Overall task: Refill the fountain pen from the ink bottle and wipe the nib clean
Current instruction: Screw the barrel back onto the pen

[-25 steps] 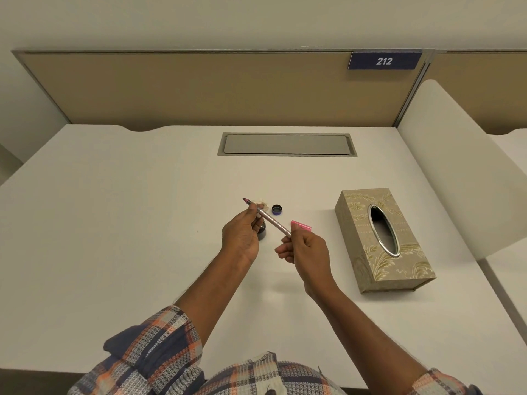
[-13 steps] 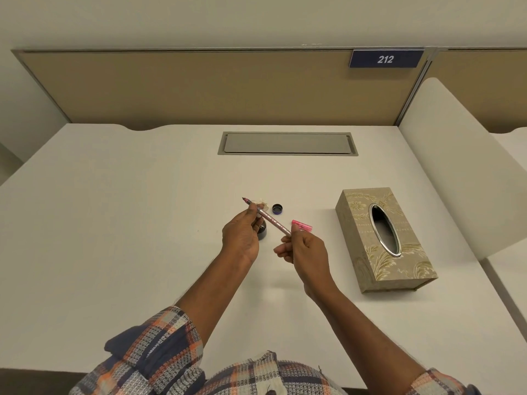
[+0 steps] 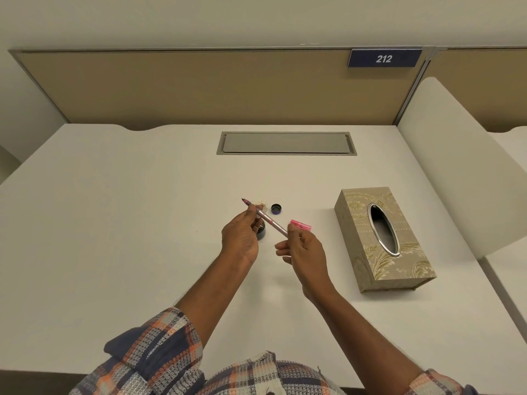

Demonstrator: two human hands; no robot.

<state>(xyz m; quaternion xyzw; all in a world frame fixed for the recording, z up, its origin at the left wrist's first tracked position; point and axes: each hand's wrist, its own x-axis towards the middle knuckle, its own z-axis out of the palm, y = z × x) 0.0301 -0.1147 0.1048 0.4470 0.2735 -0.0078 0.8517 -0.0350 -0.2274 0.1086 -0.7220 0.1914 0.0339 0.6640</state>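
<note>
I sit at a white desk [image 3: 114,223] walled by a tan partition. Nearest to me are my plaid sleeves [image 3: 154,354] and bare forearms reaching forward over the desktop. My right hand [image 3: 306,252] pinches the back end of the fountain pen [image 3: 269,221] between thumb and fingertips, the other fingers curled loosely beneath. My left hand [image 3: 239,238] closes its thumb and forefinger on the front section of the same pen, just behind the nib [image 3: 244,200], which points up and away to the left. The pen hangs slanted above the desk between both hands. Partly hidden behind my left hand stands the dark ink bottle [image 3: 261,231], below the pen's barrel. Just beyond my right fingertips lies the pink pen cap [image 3: 301,224] on the desk. A little farther, the bottle's small dark cap [image 3: 276,208] lies open side up, and beside it, right behind the pen, sits a crumpled bit of tissue [image 3: 261,206]. To the right stands a patterned tissue box [image 3: 382,238]. Farther back a grey cable hatch [image 3: 286,143] sits in the desktop, and a blue plate reading 212 [image 3: 384,58] hangs on the partition.
</note>
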